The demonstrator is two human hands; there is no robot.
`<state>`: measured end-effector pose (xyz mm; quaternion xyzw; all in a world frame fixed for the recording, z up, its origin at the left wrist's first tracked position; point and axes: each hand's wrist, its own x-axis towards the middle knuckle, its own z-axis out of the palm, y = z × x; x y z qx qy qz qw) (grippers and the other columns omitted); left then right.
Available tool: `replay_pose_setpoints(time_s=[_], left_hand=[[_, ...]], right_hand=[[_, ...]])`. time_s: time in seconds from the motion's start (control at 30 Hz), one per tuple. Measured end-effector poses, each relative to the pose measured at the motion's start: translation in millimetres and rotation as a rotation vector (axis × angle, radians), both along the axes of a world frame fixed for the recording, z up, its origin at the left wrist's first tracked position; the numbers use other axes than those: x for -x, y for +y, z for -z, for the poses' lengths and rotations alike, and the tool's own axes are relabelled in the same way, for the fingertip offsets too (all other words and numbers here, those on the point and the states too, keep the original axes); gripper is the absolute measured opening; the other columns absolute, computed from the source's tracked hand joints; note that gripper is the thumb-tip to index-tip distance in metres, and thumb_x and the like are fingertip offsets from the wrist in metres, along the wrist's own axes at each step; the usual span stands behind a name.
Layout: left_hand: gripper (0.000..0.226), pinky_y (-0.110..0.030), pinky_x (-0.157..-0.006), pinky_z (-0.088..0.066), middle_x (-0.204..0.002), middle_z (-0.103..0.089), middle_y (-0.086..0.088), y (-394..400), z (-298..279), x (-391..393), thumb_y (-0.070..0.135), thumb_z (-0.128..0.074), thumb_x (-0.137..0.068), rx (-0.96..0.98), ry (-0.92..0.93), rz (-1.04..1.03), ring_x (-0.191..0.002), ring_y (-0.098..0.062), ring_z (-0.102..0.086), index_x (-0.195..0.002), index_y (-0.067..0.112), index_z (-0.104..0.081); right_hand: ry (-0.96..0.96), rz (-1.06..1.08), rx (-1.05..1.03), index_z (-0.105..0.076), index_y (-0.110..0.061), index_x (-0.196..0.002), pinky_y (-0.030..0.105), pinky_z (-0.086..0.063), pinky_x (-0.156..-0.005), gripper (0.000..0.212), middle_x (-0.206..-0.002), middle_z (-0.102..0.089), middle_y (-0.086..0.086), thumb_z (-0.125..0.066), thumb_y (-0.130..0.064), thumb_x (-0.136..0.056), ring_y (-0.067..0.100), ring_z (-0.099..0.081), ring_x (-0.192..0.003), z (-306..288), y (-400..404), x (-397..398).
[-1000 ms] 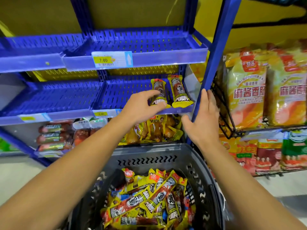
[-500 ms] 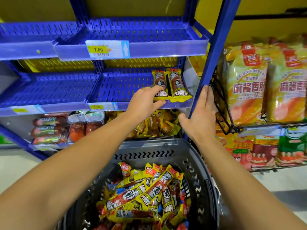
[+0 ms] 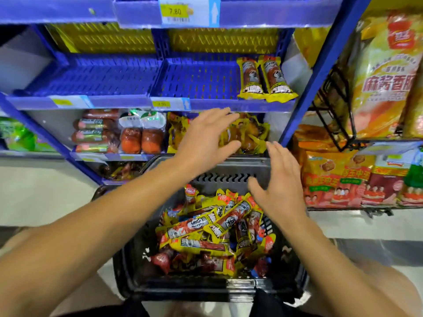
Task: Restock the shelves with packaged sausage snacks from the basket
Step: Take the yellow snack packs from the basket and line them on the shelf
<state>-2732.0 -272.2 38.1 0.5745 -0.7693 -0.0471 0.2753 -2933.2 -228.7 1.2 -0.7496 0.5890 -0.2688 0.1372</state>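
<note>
Two yellow-and-red sausage snack packs (image 3: 265, 78) lie side by side at the right end of the blue shelf tray (image 3: 201, 78). A dark plastic basket (image 3: 229, 170) below holds several more such sausage packs (image 3: 212, 227). My left hand (image 3: 206, 136) hovers empty with fingers spread, below the shelf edge and above the basket's far rim. My right hand (image 3: 279, 186) is also empty and spread, over the basket's right side, just above the packs.
The blue shelf upright (image 3: 320, 65) stands right of the tray. A wire rack (image 3: 338, 106) with large orange snack bags (image 3: 384, 76) hangs at right. Lower shelves hold red sausages (image 3: 96, 133) and yellow packs (image 3: 247, 133). A 7.80 price tag (image 3: 183, 12) sits above.
My left hand let go of the pack on the shelf and dropped toward the basket. My right hand left the blue upright and came down over the basket. The view tilted downward.
</note>
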Motion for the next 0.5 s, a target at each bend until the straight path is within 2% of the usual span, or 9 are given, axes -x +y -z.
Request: replay_pose_setpoints(time_s=[0.1, 0.27, 0.37, 0.5], left_hand=[[0.063, -0.040, -0.114, -0.028, -0.143, -0.052, -0.008, 41.1, 42.5, -14.5, 0.049, -0.059, -0.083, -0.078, -0.001, -0.010, -0.134, -0.029, -0.043, -0.137, 0.017, -0.054], [0.065, -0.041, -0.115, -0.029, -0.147, -0.047, -0.004, 92.1, 128.8, -40.1, 0.051, -0.061, -0.083, -0.435, -0.045, -0.078, -0.136, -0.026, -0.040, -0.140, 0.021, -0.049], [0.060, -0.040, -0.105, -0.041, -0.134, -0.059, -0.006, 112.3, 168.3, -54.0, 0.046, -0.060, -0.079, -0.526, -0.030, -0.136, -0.122, -0.030, -0.053, -0.134, 0.020, -0.056], [0.047, -0.037, -0.091, -0.049, -0.120, -0.065, -0.014, 120.6, 198.3, -63.6, 0.031, -0.067, -0.085, -0.639, -0.035, -0.174, -0.111, -0.033, -0.060, -0.127, 0.012, -0.059]], right_hand=[[0.061, -0.078, -0.157, -0.029, -0.013, -0.154, 0.040, -0.019, -0.123, 0.079, -0.159, -0.030, 0.007, -0.068, -0.033, -0.088, 0.026, -0.021, -0.149, 32.5, 23.8, -7.9], [0.028, -0.055, -0.445, -0.032, -0.011, -0.151, 0.037, -0.029, -0.116, 0.075, -0.152, -0.039, 0.009, -0.070, -0.027, -0.088, 0.027, -0.036, -0.140, 88.8, 37.4, -18.8], [-0.013, 0.021, -0.587, -0.035, -0.010, -0.149, 0.037, -0.032, -0.113, 0.073, -0.150, -0.042, 0.012, -0.070, -0.026, -0.088, 0.029, -0.040, -0.138, 118.3, 40.4, -28.7], [-0.031, 0.110, -0.721, -0.041, -0.006, -0.146, 0.035, -0.034, -0.111, 0.069, -0.145, -0.049, 0.015, -0.071, -0.028, -0.087, 0.030, -0.044, -0.135, 154.1, 39.6, -40.7]])
